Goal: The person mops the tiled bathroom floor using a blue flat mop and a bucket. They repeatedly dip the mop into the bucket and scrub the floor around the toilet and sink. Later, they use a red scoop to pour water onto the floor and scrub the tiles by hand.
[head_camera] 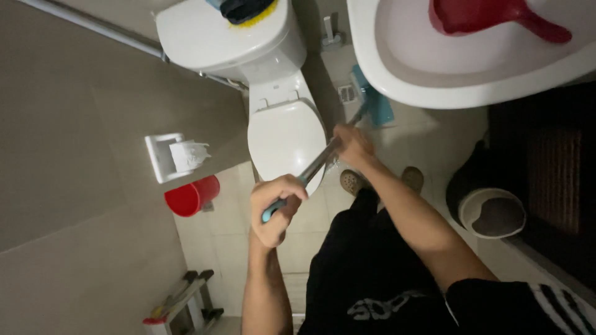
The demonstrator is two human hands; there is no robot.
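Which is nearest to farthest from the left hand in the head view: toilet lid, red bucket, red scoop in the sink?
From the left hand, gripping the mop handle:
1. Toilet lid, just above the hand.
2. Red bucket, to its left on the floor.
3. Red scoop, top right in the sink.

I can't see the mop (318, 162) handle where my left hand (276, 208) and right hand (351, 144) wrap it, and the sink (397, 74) rim covers part of its head. The red scoop (490, 17) and the dark thing on the tank (211, 37) are cut off at the top edge.
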